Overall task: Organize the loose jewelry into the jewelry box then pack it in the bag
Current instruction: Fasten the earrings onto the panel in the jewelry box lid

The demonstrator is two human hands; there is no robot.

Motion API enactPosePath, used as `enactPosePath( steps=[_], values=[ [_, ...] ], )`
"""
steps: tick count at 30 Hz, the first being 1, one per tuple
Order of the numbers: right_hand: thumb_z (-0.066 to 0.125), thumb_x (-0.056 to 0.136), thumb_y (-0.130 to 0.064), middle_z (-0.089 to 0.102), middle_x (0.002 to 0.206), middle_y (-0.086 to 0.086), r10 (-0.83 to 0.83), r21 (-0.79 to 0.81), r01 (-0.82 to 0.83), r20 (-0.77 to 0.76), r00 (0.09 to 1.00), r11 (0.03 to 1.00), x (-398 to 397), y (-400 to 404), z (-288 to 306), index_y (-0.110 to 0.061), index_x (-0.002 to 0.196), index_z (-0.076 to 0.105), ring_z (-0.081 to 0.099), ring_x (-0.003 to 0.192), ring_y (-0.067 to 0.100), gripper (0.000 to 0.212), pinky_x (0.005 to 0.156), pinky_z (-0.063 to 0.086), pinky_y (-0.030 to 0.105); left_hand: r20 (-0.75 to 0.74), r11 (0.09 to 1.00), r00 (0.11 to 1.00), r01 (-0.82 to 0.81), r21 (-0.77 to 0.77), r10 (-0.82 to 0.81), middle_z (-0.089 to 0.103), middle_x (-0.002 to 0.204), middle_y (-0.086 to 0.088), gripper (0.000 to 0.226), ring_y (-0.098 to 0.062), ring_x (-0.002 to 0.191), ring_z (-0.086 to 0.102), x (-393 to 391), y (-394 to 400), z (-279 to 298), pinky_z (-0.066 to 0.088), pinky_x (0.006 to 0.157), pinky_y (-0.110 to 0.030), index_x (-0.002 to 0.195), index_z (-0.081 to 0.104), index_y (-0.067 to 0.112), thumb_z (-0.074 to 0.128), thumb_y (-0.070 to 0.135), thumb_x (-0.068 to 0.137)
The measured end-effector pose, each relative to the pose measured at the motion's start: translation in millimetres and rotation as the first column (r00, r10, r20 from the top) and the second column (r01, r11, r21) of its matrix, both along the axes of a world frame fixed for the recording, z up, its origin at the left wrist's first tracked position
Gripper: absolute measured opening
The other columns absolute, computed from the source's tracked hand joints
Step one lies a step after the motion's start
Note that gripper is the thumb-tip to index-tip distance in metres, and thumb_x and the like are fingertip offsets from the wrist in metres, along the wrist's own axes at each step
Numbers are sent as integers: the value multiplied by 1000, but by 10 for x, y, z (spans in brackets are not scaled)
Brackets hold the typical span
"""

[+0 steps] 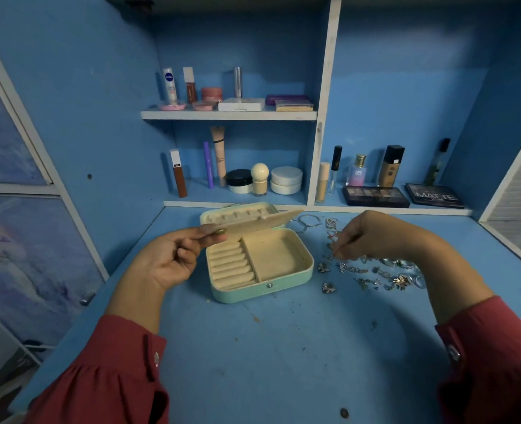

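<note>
Head view | jewelry box [260, 264] open on blue table [283, 362], mint shell, cream lining | left hand [173, 255] pinching inner flap [253, 223], held raised | right hand [372, 234] fingers curled down over loose jewelry [375, 275] right of box; whether pinching a piece: cannot tell | cosmetics [253, 179] on shelves behind.

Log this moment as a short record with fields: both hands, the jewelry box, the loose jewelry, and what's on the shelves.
left hand: pinches the edge of the inner flap, holding it raised
right hand: fingers curled down into the loose jewelry; grip unclear
jewelry box: mint green, open, ring rolls and square compartment both empty
loose jewelry: scattered on the blue table, right of the box
bangles: behind the box
shelves: cosmetics, palettes
</note>
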State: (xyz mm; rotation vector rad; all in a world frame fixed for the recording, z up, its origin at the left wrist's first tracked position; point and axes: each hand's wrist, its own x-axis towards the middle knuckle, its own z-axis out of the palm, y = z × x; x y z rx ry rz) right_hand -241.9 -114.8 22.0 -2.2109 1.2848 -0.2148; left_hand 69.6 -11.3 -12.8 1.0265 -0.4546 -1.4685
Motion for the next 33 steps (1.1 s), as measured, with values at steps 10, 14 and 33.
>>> enactPosePath(
  steps=[10, 14, 33],
  values=[
    [80, 70, -27, 69, 69, 0, 3, -15, -9, -318, 948, 1000, -72, 41, -20, -26, 71, 78, 58, 62, 10, 3, 63, 47, 24, 330, 999, 944, -23, 27, 12, 58, 54, 5, 37, -1, 30, 34, -50, 67, -9, 24, 28, -7, 64, 76, 7, 50, -9, 87],
    [80, 69, -30, 64, 63, -4, 7, -32, -20, -381, 925, 999, -52, 44, -45, -22, 73, 78, 56, 58, 9, 10, 57, 45, 22, 358, 999, 934, -29, 39, 13, 57, 57, 3, 33, -1, 32, 35, -36, 59, -30, 25, 29, -8, 68, 76, 5, 52, -10, 85],
    [74, 76, -11, 68, 75, 1, -39, -139, 68, 202, 979, 988, 135, 137, 27, -21, 74, 68, 59, 62, 13, 11, 60, 54, 31, 363, 998, 932, -38, 46, 18, 55, 58, 2, 29, -1, 33, 38, -58, 67, -1, 27, 30, -7, 69, 75, 5, 55, -11, 83]
  ],
)
